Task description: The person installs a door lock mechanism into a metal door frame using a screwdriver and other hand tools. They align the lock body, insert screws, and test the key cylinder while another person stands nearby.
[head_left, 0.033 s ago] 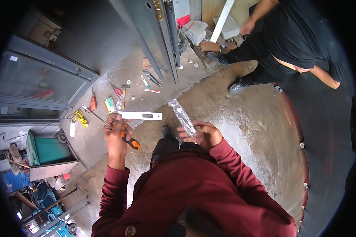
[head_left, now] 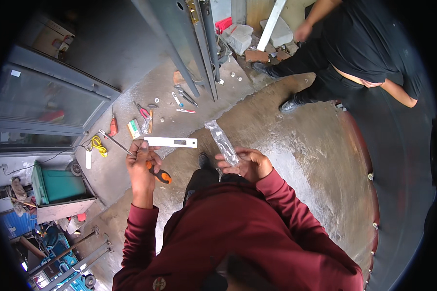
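My left hand [head_left: 142, 165] is closed around a screwdriver [head_left: 163, 176] with an orange and black handle, its long shaft pointing to the far left. The same fingers pinch one end of a flat white metal plate [head_left: 165, 141], which sticks out to the right and has a rectangular cutout near its free end. My right hand [head_left: 250, 164] grips the lower end of a long clear plastic bag [head_left: 222, 144]; any contents are hard to make out through the glare. A small gap separates plate and bag, both held above the floor.
Pliers [head_left: 143, 111], a hammer [head_left: 151, 116], a red drill [head_left: 113, 127] and a yellow cord [head_left: 99, 145] lie on the floor ahead. A metal-framed door [head_left: 199, 48] stands beyond. Another person [head_left: 344, 53] is at the far right; a green bin [head_left: 58, 183] stands left.
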Available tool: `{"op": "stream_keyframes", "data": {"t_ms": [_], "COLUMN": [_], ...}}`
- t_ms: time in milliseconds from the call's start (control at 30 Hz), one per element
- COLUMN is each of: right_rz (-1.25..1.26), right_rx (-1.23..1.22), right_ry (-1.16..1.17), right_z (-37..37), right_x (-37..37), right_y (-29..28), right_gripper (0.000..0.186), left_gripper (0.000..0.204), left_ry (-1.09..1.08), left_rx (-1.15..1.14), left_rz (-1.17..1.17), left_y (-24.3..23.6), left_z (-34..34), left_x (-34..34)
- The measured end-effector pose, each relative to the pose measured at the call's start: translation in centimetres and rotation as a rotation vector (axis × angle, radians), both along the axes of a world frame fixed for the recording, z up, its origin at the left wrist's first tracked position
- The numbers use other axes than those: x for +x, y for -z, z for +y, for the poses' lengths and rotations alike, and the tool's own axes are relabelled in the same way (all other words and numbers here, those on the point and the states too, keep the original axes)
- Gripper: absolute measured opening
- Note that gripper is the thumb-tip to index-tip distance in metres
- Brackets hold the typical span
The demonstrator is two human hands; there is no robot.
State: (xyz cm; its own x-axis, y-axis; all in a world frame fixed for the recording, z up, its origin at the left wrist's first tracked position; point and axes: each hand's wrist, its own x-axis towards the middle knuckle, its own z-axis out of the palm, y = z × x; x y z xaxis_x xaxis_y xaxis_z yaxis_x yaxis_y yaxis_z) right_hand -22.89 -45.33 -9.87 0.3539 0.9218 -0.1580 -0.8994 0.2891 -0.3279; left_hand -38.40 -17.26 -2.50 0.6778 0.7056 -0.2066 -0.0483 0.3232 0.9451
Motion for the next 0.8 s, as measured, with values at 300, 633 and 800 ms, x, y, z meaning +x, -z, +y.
{"op": "stream_keyframes", "data": {"t_ms": [300, 633, 800], "right_rz": [-0.109, -0.366, -0.133], "right_rx": [-0.012, -0.195, -0.116], "right_ry": [-0.020, -0.114, -0.116], "right_z": [1.2, 5.8, 11.1], "right_x": [0.2, -1.0, -2.0], "right_y": [-0.1, -0.4, 0.2], "right_gripper": [0.060, 0.051, 0.049], "left_gripper": [0.015, 0.014, 0.016], "left_ry": [0.010, -0.026, -0.051], "left_rx": [0.029, 0.028, 0.005], "left_rz": [0.020, 0.041, 0.054], "left_y": [0.2, 1.0, 2.4], "left_z": [0.5, 3.4, 8.1], "left_x": [-0.4, -2.9, -5.3]}}
